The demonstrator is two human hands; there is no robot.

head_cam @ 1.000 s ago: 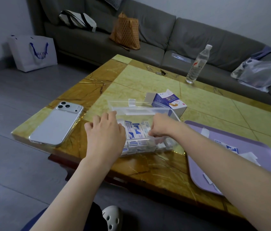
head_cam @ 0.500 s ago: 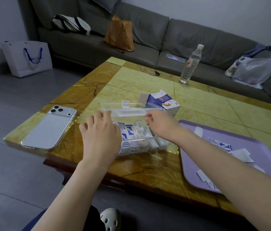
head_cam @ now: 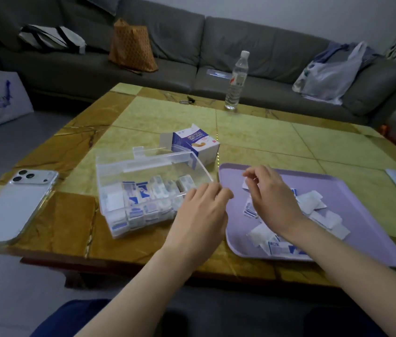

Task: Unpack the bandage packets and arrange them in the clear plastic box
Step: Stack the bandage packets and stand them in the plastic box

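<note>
We record a yellow-and-brown marble-patterned table (head_cam: pixel 253 139) with the clear plastic box (head_cam: pixel 143 188) sitting left of centre, lid swung open toward the far side. Inside it, bandage packets (head_cam: pixel 141 193) stand in tight rows, white with blue print; the rows fill the near and left part of the box, and the far right part looks less full. Just behind the box lies an opened blue-and-white carton (head_cam: pixel 192 144), touching or nearly touching the lid. To the right of the box sits a lavender tray (head_cam: pixel 352 190) holding a loose scatter of packets (head_cam: pixel 314 203), some face down, some showing blue. The left hand (head_cam: pixel 199 215) hovers between the box's right end and the tray's left edge, fingers loosely curled and half open; we see nothing held in it. The right hand (head_cam: pixel 270 193) is over the tray, thumb and forefinger pinched together at a small white packet (head_cam: pixel 247 184) near the tray's far left corner; we cannot tell whether that packet is lifted off the tray. A phone (head_cam: pixel 14 205) lies face down at the table's left edge, well apart from the box. A water bottle (head_cam: pixel 237 81) stands upright at the far edge, a grey sofa (head_cam: pixel 265 49) behind it.
</note>
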